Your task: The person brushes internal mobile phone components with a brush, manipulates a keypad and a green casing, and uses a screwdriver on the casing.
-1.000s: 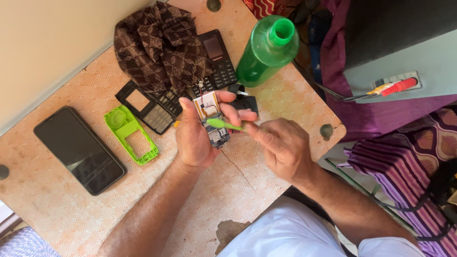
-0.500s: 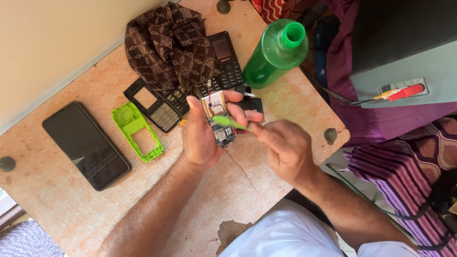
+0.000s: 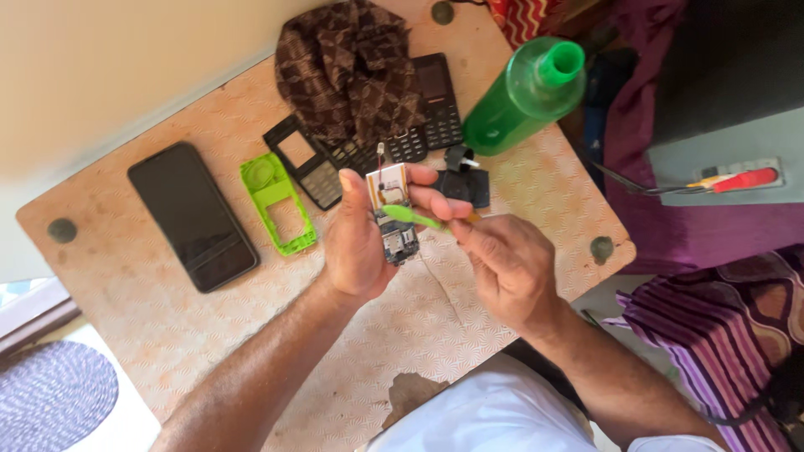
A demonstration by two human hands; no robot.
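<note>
My left hand [image 3: 362, 238] grips a bare phone circuit board [image 3: 394, 211] upright above the small table [image 3: 151, 335], thumb and fingers around its edges. My right hand [image 3: 507, 268] holds a thin green tool [image 3: 412, 218] whose tip rests against the board's face. On the table just left of my hands lie a green phone frame [image 3: 276, 205] and a black keypad cover [image 3: 306, 163]. A small black part [image 3: 465, 180] lies behind the board.
A black smartphone [image 3: 193, 216] lies at the left. A brown patterned cloth [image 3: 352, 71] partly covers a black keypad phone [image 3: 435, 100]. A green plastic bottle [image 3: 523, 96] stands at the far right. A red-handled screwdriver [image 3: 737, 180] rests on a grey box.
The view has shifted so the table items sit further right and lower. My hands keep the same grip on the board and green tool, with only slight movement.
</note>
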